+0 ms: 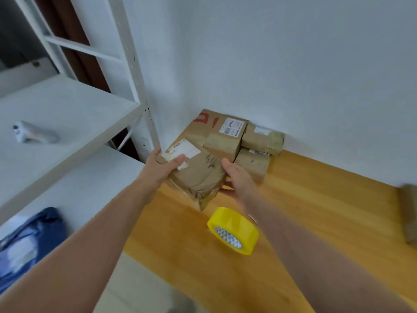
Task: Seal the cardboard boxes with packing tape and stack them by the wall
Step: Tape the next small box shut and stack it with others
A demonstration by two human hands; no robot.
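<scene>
I hold a crumpled brown cardboard box (196,175) with a white label above the wooden tabletop (304,199). My left hand (161,167) grips its left end, thumb across the top. My right hand (237,179) grips its right side, fingers underneath. Behind it, against the white wall, several taped boxes are stacked: a large flat one (200,125) with red marks, a labelled box (225,137) on it, and two smaller ones (262,138) (253,163) to the right. A yellow roll of packing tape (233,230) lies on the tabletop just below my right wrist.
A white metal shelving unit (67,123) stands at the left, with a small blurred grey object (33,133) on one shelf and a blue bag (29,242) on the lower one. Another brown box (409,213) shows at the right edge.
</scene>
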